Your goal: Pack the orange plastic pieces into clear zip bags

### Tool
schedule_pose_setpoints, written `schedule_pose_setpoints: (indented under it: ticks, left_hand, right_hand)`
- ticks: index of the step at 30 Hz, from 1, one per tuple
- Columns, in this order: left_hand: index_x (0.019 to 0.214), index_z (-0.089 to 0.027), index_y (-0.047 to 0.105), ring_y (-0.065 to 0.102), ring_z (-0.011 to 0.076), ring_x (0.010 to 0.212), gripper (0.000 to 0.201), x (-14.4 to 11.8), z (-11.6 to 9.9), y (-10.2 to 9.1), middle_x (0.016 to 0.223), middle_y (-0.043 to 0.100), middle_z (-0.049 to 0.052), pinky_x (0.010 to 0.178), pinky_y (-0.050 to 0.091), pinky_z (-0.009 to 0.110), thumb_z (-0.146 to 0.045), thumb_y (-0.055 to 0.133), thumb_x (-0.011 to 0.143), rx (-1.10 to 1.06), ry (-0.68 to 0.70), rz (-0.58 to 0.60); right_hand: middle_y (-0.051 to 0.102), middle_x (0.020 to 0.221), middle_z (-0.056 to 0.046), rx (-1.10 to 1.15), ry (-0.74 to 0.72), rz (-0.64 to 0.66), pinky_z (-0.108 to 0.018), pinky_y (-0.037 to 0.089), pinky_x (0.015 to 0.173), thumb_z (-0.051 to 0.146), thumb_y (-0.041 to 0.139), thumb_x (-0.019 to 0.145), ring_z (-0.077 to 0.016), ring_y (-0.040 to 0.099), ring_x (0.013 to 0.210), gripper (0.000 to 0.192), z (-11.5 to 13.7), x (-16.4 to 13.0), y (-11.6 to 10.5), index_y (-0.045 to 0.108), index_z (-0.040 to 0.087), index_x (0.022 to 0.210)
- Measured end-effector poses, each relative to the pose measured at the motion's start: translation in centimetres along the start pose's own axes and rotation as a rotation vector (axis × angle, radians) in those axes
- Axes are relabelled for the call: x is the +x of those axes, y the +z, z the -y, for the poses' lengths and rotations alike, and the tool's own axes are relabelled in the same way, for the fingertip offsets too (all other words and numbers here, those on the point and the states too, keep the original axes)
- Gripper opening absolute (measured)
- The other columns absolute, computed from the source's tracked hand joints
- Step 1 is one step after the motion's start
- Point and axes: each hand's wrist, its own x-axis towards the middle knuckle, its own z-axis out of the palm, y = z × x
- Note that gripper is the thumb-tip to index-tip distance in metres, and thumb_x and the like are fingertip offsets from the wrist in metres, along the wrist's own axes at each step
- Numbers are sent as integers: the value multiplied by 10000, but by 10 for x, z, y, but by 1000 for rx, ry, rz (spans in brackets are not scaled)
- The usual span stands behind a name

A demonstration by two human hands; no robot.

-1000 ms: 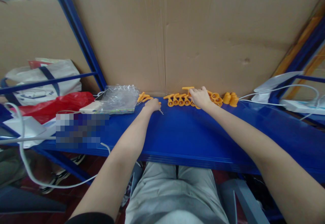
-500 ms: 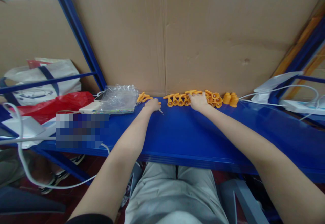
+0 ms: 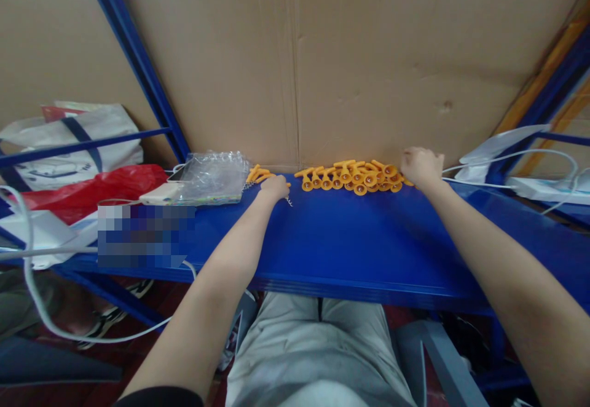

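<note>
My left hand [image 3: 275,188] is closed around a corkscrew; its metal spiral [image 3: 289,201] sticks out below the fingers and a bit of its orange handle shows at the right. Just behind that hand lie several more orange-handled corkscrews [image 3: 260,174]. My right hand [image 3: 421,167], fingers curled down, is over the right end of a row of orange, bell-shaped pieces with T-shaped tops [image 3: 345,174]. Whatever its fingers hold is hidden, and only a sliver of orange shows beside it.
The pieces lie along the back of a blue shelf [image 3: 332,241], against a cardboard wall [image 3: 369,63]. Leftward are a clear plastic packet [image 3: 214,176], a red bag [image 3: 92,192] and white cables. A white power strip [image 3: 548,189] lies at right. Another person's shoe shows below left.
My right hand has moved right, off the row of bell-shaped pieces to where the upright orange pieces stood. My left hand stays nearly still with the corkscrew. The view has shifted slightly.
</note>
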Motion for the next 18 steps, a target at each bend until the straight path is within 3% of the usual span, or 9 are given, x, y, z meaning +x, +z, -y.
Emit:
schedule_pose_setpoints:
  ticks: [5, 8, 11, 14, 18]
  left_hand:
    - [1330, -183, 616, 508, 334, 1319, 432, -4, 1, 0, 1412, 553, 190, 1030, 457, 438, -214, 528, 909, 60, 50, -66]
    - [1391, -309, 562, 494, 344, 1332, 527, -2, 3, 2, 1451, 538, 131, 1057, 418, 512, -186, 566, 878, 35, 95, 0]
    - [1330, -370, 607, 523, 326, 1309, 504, 0, 4, 3, 1422, 584, 71, 1061, 415, 499, -200, 600, 856, -11, 129, 63]
    - [1235, -328, 675, 559, 321, 1274, 416, -3, 1, -1, 1376, 622, 80, 1039, 439, 478, -187, 588, 853, -6, 146, 64]
    - [1202, -182, 668, 604, 330, 1215, 381, -12, -4, -8, 1294, 648, 178, 975, 492, 444, -112, 534, 853, 38, 160, 71]
  right_hand:
    - [636, 1226, -279, -52, 130, 92, -528, 367, 948, 168, 377, 918, -376, 550, 1172, 406, -29, -13, 7, 674, 72, 1177]
    - [588, 1333, -239, -80, 113, 214, -584, 368, 962, 178, 444, 892, -397, 511, 1229, 397, -38, -18, 14, 661, 132, 1221]
    - [528, 1424, -203, -91, 116, 339, -616, 367, 977, 159, 476, 869, -412, 454, 1300, 371, -45, -18, 20, 683, 166, 1176]
    - [525, 1416, -217, -99, 117, 338, -631, 333, 1015, 153, 459, 882, -407, 458, 1305, 335, -51, -17, 23, 687, 145, 1127]
    - [571, 1345, -220, -90, 128, 249, -591, 369, 1020, 147, 479, 873, -357, 546, 1235, 355, -54, -15, 28, 608, 126, 1202]
